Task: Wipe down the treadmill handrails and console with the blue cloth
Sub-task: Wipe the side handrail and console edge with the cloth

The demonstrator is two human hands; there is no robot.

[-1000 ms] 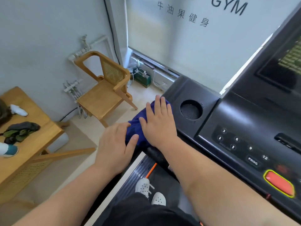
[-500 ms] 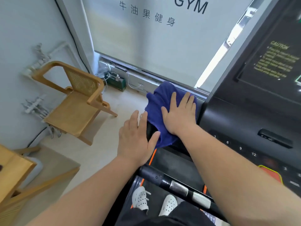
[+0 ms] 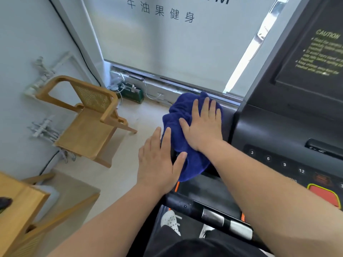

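The blue cloth (image 3: 177,117) lies bunched over the left wing of the black treadmill console (image 3: 278,130), hiding the surface under it. My right hand (image 3: 203,127) presses flat on top of the cloth, fingers spread and pointing away from me. My left hand (image 3: 157,160) lies flat just left of it at the console's outer edge, its thumb touching the cloth's lower fold. A black front handrail (image 3: 185,204) with silver grip sensors runs below my arms.
Number keys and a red stop button (image 3: 324,196) sit on the console to the right. A wooden chair (image 3: 87,130) stands on the floor to the left, a wooden table corner (image 3: 16,216) at lower left. My white shoes (image 3: 169,220) are on the belt.
My right hand has slid the cloth away from me, from the console's near left corner over the cup holder toward its far edge. My left hand followed alongside.
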